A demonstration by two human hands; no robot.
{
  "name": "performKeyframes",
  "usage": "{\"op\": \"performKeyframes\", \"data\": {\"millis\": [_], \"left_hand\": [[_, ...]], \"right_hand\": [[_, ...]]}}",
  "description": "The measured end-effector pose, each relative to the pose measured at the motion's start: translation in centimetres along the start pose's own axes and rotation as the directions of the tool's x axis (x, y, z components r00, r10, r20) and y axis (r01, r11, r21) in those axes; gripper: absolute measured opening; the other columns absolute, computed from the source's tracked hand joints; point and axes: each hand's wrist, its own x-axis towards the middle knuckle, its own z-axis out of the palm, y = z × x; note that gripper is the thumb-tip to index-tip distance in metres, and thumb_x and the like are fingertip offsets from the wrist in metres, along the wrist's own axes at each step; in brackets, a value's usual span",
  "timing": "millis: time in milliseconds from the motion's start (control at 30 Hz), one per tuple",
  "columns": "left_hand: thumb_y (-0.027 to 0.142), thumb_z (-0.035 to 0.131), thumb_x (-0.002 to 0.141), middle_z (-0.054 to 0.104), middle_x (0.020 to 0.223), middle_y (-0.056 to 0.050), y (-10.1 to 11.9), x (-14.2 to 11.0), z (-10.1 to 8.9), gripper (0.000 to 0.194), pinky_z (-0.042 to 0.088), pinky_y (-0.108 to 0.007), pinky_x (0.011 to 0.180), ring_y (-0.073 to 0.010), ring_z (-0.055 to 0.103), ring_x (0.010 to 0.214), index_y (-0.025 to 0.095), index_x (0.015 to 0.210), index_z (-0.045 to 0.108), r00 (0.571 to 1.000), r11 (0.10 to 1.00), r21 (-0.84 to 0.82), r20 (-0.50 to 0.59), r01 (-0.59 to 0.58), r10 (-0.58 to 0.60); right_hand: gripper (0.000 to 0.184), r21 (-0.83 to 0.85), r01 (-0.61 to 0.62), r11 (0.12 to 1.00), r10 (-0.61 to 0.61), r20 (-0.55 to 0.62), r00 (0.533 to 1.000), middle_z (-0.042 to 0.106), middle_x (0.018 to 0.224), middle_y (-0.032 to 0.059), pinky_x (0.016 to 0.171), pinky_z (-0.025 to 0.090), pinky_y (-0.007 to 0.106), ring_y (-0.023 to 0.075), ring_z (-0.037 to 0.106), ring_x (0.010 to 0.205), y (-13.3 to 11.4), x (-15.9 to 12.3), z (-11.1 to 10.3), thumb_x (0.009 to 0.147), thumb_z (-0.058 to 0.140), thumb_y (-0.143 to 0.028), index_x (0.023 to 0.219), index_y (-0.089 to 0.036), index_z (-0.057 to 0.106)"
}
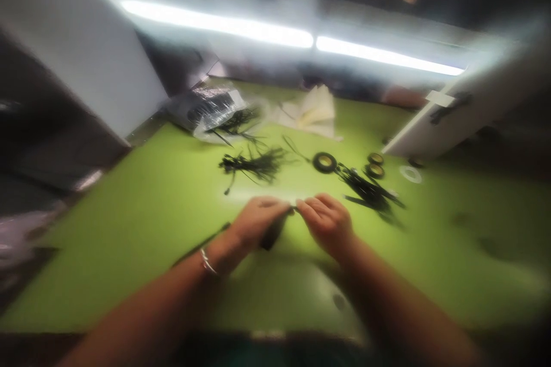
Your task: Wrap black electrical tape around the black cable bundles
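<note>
My left hand (260,219) is closed over the middle of the green table, wearing a bracelet at the wrist. Its thumb and fingers pinch a thin black cable (294,210), blurred, which spans the small gap between my hands. My right hand (328,221) pinches that cable from the other side with its fingers curled. Below the left palm hangs a dark, flat, block-like piece (270,235); whether it joins the cable I cannot tell. A black cord (202,245) runs out behind the left wrist.
Bundles of black cables lie beyond my hands, one at centre left (256,164) and one at right (368,190). Black tape rolls (324,162) and a white ring (411,174) sit nearby. Farther back are a plastic bag (215,109), cream sheets (318,110) and side panels.
</note>
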Motion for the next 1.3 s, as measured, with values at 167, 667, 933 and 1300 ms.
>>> {"op": "performKeyframes", "data": {"millis": [167,667,933,1300], "left_hand": [[0.03,0.056,0.084,0.068,0.076,-0.008,0.3,0.0,0.3,0.023,0.044,-0.032,0.073,-0.0192,0.059,0.073,0.015,0.071,0.07,0.904,0.799,0.44,0.075,-0.41,0.422],[0.024,0.068,0.068,0.066,0.072,-0.004,-0.3,-0.2,1.3,0.014,0.045,-0.027,0.062,-0.0167,0.06,0.066,0.015,0.078,0.066,0.998,0.991,-0.127,-0.049,-0.035,0.029],[0.022,0.062,0.063,0.062,0.06,-0.003,0.1,0.4,0.0,0.009,0.043,-0.029,0.061,-0.0161,0.055,0.06,0.013,0.061,0.063,0.99,0.975,-0.19,0.101,0.113,-0.095],[0.015,0.067,0.063,0.066,0.064,-0.003,-0.8,0.0,1.0,0.013,0.041,-0.024,0.057,-0.014,0.057,0.059,0.014,0.075,0.072,0.996,0.956,-0.279,0.02,0.089,-0.087]], "right_hand": [[0.019,0.304,-0.362,0.881,0.229,0.395,0.89,0.065,0.074,0.0012,0.061,0.041,0.025,0.0133,0.055,0.066,-0.1,0.4,-0.5,0.094,0.048,-0.028,0.081,-0.02,0.06],[0.026,0.248,-0.288,0.925,0.256,0.155,0.954,0.055,0.061,-0.0002,0.057,0.031,0.024,0.011,0.045,0.058,-0.8,0.8,-1.2,0.092,0.048,-0.023,0.068,-0.018,0.057],[0.019,-0.15,0.036,0.988,-0.037,-0.004,0.999,0.052,0.058,-0.0007,0.055,0.025,0.029,0.0136,0.04,0.059,-0.5,0.5,-0.6,0.09,0.05,-0.013,0.075,-0.018,0.06],[0.018,-0.157,-0.088,0.984,0.086,-0.016,0.996,0.053,0.059,0.0,0.056,0.027,0.029,0.0147,0.042,0.06,-0.8,0.4,-0.1,0.09,0.049,-0.013,0.076,-0.018,0.059]]}}
